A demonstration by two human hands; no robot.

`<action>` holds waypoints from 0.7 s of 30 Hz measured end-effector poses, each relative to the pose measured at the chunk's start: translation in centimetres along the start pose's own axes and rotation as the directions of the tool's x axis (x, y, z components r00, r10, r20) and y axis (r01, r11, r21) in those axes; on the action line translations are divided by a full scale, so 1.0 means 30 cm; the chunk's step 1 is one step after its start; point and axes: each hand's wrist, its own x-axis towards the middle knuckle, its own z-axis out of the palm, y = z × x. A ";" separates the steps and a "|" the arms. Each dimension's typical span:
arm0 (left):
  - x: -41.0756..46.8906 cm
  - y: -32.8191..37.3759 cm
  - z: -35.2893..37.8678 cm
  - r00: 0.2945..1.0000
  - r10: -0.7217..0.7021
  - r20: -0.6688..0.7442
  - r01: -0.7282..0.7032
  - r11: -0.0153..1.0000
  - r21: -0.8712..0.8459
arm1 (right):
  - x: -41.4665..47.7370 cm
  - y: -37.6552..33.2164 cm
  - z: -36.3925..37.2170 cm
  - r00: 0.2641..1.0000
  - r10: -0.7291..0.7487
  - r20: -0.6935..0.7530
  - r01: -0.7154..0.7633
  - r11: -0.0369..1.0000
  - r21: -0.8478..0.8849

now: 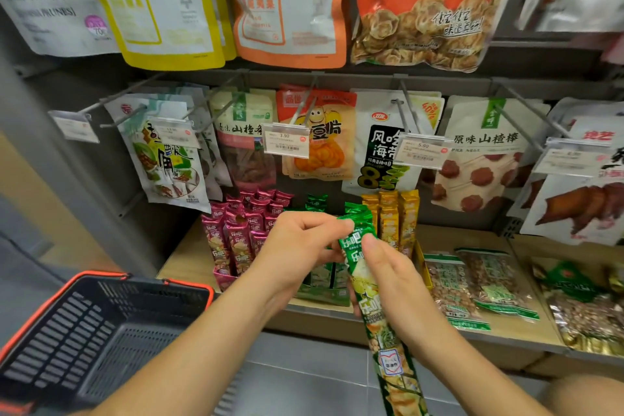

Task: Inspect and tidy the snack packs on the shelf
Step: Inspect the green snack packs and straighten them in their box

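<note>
Basket, grey floor, wooden shelf

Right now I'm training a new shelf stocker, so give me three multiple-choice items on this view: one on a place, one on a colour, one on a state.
1. Where is the basket?
A. on the shelf
B. at the lower left of the view
C. hung on a peg

2. What colour is the held pack strip?
A. magenta
B. yellow
C. green

3. How is the pack strip held?
A. by both hands
B. by one hand only
C. it lies loose, untouched

Answers:
1 B, since the basket sits low at the left edge of the view.
2 C, since its wrapper is green.
3 A, since the left hand pinches its top end and the right hand grips it just below.
</note>
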 end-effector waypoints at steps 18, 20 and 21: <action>0.006 0.026 -0.029 0.987 0.079 0.143 -0.109 0.969 0.221 | -0.022 0.012 -0.041 0.983 -0.161 -0.086 0.083 0.816 -0.572; 0.002 0.025 -0.015 0.987 0.065 0.148 -0.108 0.947 0.302 | -0.025 0.015 -0.047 0.978 -0.180 -0.103 0.064 0.733 -0.677; 0.001 0.018 -0.002 0.989 0.095 0.111 -0.128 0.929 0.348 | -0.029 0.017 -0.046 0.977 -0.184 -0.108 0.050 0.691 -0.721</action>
